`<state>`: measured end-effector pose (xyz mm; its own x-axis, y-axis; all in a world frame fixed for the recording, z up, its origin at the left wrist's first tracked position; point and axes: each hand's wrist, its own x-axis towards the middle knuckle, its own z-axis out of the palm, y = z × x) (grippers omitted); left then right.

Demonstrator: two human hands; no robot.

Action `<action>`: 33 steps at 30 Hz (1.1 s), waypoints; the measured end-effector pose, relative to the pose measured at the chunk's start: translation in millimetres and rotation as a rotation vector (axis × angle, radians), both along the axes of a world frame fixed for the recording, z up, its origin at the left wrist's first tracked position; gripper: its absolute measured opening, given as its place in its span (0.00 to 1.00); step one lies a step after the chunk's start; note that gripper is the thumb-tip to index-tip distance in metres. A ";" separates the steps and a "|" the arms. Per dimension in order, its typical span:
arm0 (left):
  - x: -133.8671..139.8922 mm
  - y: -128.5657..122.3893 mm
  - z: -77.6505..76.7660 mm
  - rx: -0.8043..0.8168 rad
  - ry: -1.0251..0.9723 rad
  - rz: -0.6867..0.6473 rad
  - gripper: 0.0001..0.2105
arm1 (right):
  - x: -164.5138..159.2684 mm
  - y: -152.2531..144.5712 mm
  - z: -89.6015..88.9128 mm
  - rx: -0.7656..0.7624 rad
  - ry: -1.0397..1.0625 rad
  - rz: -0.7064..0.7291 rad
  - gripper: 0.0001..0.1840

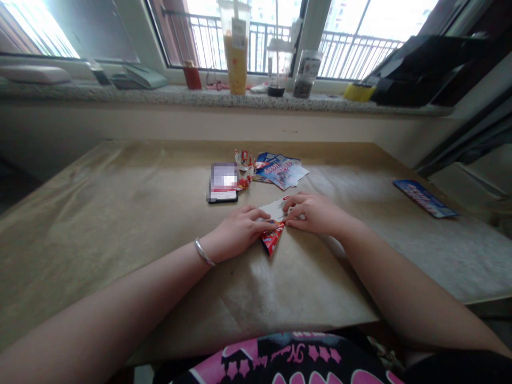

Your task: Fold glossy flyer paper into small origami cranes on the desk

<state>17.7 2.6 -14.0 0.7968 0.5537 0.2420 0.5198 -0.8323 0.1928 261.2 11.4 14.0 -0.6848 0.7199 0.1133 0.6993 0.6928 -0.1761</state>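
A partly folded paper [272,243] lies on the table in front of me, its pointed red printed end towards me and its white side facing up at the far end. My left hand [245,228], with a silver bangle at the wrist, holds it from the left, thumb and index finger on the folded part. From the other side my right hand [312,213] pinches it near the fold with bent fingers. Fingers cover part of the paper's middle. Beyond lie folded red-and-white paper pieces [245,160] and a fanned stack of blue printed sheets [282,172].
A phone [223,184] with a blurred screen lies beyond my left hand. Another blue printed packet [424,199] rests at the table's right. Along the windowsill [152,97] stand a tall yellow drink cup [235,61], a red container [192,76] and other cups.
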 end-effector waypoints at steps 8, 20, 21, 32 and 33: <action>1.8 -1.2 -1.3 0.035 0.004 -0.003 0.15 | -2.1 -2.3 3.2 0.065 -0.074 -0.042 0.10; 1.8 -3.1 2.2 0.022 0.014 0.017 0.15 | -7.2 -4.0 2.6 0.160 -0.194 -0.193 0.15; 1.9 -3.3 2.7 0.022 0.020 0.018 0.15 | -8.5 -4.9 3.4 0.156 -0.211 -0.210 0.15; 1.2 -2.4 0.5 0.040 0.028 0.018 0.15 | -16.9 -8.1 5.5 0.146 -0.295 -0.307 0.18; 1.2 -2.2 0.4 0.043 0.029 0.017 0.15 | -17.3 -8.4 5.4 0.143 -0.295 -0.313 0.18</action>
<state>18.9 0.4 -13.6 0.7942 0.5571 0.2426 0.5390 -0.8302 0.1421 244.0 3.0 19.4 -0.4543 0.8889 0.0595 0.8849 0.4426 0.1448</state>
